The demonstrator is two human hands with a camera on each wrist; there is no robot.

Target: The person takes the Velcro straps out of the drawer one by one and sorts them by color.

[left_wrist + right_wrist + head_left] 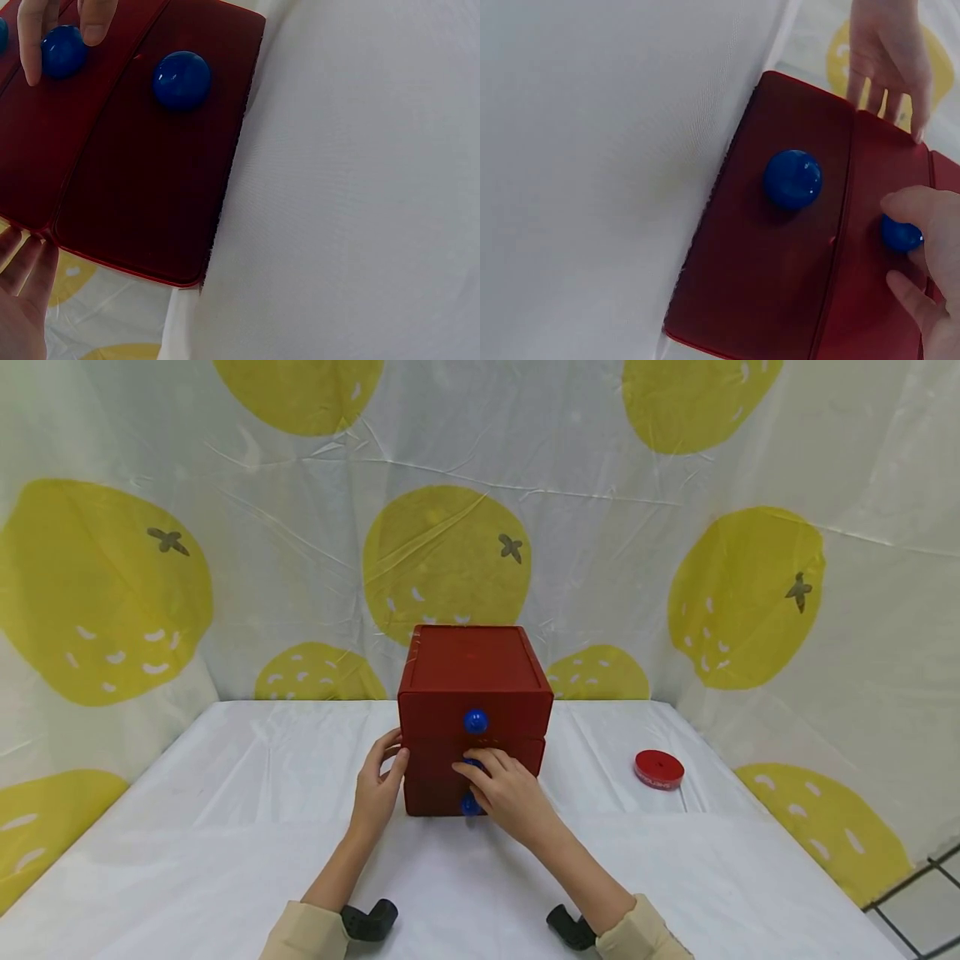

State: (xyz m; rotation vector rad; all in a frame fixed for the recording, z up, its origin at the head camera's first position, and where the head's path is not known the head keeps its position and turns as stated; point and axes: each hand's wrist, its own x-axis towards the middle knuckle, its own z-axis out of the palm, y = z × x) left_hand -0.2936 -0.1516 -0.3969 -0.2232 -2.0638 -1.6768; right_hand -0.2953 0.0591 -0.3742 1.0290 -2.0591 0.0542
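Observation:
A dark red box of stacked drawers (474, 656) stands in the middle of the table, three blue round knobs down its front. The thumb and fingers of my right hand (512, 789) pinch the middle knob (900, 234). Above that hand the top knob (476, 721) is uncovered, while the bottom knob (181, 80) sits just below it. At the left side of the box, my left hand (378, 789) has its fingertips against the wall near the front edge, fingers lightly bent. All the drawers look flush with the front.
To the right of the box lies a flat red roll (659, 769), like tape or ribbon. White cloth (247, 860) covers the table. Behind hangs a pale curtain (585, 552) with yellow fruit prints. Black wrist mounts (369, 920) show by both sleeves.

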